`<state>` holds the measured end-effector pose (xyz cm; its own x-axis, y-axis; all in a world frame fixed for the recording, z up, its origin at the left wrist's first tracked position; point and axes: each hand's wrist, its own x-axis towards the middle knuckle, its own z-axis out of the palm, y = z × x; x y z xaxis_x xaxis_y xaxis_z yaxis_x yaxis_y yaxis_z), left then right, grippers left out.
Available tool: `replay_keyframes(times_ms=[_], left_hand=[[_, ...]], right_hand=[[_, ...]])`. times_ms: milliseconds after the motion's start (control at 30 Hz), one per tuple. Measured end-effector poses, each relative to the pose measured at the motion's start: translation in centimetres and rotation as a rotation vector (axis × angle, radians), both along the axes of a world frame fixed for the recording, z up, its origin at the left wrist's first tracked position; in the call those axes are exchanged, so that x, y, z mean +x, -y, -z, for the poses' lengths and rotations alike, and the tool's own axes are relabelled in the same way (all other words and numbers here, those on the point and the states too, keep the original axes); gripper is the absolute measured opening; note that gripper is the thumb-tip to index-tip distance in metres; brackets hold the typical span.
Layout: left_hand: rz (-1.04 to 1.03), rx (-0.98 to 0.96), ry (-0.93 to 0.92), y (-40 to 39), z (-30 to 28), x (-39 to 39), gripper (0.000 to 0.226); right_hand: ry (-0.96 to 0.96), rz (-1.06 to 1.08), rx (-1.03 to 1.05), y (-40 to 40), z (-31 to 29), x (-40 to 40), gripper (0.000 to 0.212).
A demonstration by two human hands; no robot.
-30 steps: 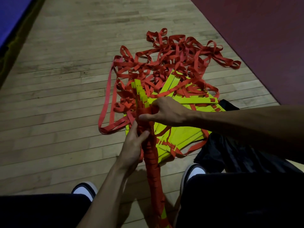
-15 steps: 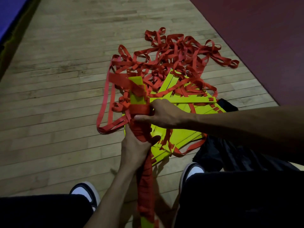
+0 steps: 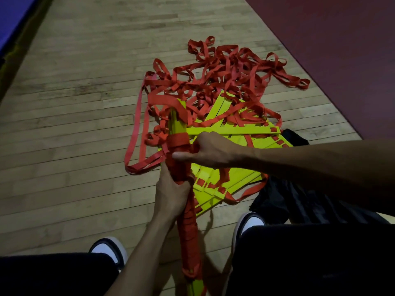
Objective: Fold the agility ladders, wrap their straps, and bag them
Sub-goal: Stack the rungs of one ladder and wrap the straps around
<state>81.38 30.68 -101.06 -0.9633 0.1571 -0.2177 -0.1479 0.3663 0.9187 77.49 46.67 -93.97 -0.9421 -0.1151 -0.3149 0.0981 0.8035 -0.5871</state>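
Two hands grip a folded ladder bundle (image 3: 186, 212) at frame centre — left hand (image 3: 171, 194) clamped around it, right hand (image 3: 208, 149) pinching red strap (image 3: 178, 142). Wrapping is underway; next, probably another tight turn — loose straps (image 3: 230, 73) lie tangled above.

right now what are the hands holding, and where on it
Both grip the strap-wrapped ladder bundle: the left hand around its middle, the right hand just above, at the newest red wraps.
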Motion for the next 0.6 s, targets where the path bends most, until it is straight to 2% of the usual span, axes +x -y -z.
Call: replay_keyframes(times_ms=[167, 300, 333, 500, 600], left_hand=[[0.090, 0.136, 0.076, -0.5, -0.7, 0.3, 0.053], [0.000, 0.350, 0.157, -0.4, -0.6, 0.1, 0.034], [-0.010, 0.325, 0.141, -0.3, -0.2, 0.0, 0.034], [-0.029, 0.133, -0.039, -0.1, 0.1, -0.3, 0.063], [-0.024, 0.066, -0.103, -0.4, 0.2, -0.1, 0.075]], right_hand=[[-0.087, 0.010, -0.003, -0.1, 0.1, -0.1, 0.061], [-0.131, 0.045, -0.002, -0.8, 0.5, -0.6, 0.059], [-0.137, 0.057, 0.003, -1.0, 0.6, -0.7, 0.060], [-0.145, 0.025, -0.004, -0.9, 0.5, -0.9, 0.068], [-0.169, -0.002, -0.042, -0.3, 0.5, -0.8, 0.059]])
